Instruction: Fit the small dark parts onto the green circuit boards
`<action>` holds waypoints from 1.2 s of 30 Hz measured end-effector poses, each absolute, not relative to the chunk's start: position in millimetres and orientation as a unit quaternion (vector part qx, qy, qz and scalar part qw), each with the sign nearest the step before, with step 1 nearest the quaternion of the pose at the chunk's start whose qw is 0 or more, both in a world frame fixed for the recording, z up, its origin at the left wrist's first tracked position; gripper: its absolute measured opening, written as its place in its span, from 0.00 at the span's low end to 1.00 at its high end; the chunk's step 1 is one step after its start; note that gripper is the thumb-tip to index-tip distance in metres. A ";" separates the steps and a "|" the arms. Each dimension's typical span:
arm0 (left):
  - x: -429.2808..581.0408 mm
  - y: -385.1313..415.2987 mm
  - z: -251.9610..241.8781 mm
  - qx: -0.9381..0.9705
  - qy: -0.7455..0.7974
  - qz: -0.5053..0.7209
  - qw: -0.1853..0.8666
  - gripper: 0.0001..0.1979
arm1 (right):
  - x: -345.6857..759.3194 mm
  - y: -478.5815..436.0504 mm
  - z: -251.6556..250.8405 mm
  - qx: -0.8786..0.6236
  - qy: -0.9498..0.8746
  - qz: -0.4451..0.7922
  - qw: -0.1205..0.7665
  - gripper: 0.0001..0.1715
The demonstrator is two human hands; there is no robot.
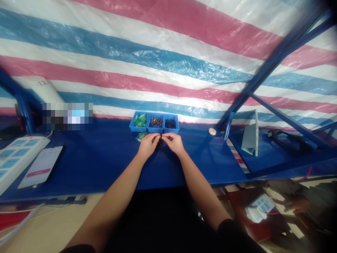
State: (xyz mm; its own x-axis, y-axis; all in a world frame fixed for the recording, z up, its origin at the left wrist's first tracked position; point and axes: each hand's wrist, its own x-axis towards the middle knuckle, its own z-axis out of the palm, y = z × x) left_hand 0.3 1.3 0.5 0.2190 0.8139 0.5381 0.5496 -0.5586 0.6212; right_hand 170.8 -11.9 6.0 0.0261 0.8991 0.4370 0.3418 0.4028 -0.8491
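Note:
My left hand [149,144] and my right hand [173,142] meet over the table, just in front of three small blue bins. Fingertips of both are pinched close together around something small and dark, too small to name. Below the fingers lies a dark cluster of small parts [159,143], partly hidden by my hands. Green pieces fill the left bin [133,128], brassy metal pieces the middle bin [152,129], and black pieces the right bin [171,130]. Beside my left hand rests a small clear bag with green pieces [141,136].
A phone [40,167] and a white power strip [18,154] lie at the left of the blue table [92,158]. A round whitish object [212,131] sits near the blue frame post [228,126] on the right. Striped sheeting [158,77] hangs behind.

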 end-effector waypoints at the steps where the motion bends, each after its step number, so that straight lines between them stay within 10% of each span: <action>1: 0.5 1.1 0.4 0.765 0.446 0.440 0.152 0.14 | 170.5 -12.1 6.3 -0.480 -0.646 0.264 0.531 0.12; 36: 0.9 -0.7 0.0 0.767 0.444 0.436 0.156 0.14 | 183.4 -17.1 15.1 -0.540 -0.505 -0.079 0.669 0.16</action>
State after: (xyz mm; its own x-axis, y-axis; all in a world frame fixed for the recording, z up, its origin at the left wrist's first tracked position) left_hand 0.9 -0.7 0.0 0.2255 0.8175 0.5300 0.5450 -0.5568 0.6269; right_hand 183.4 -17.1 15.1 0.4780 0.4396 0.7604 0.6513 0.4034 -0.6427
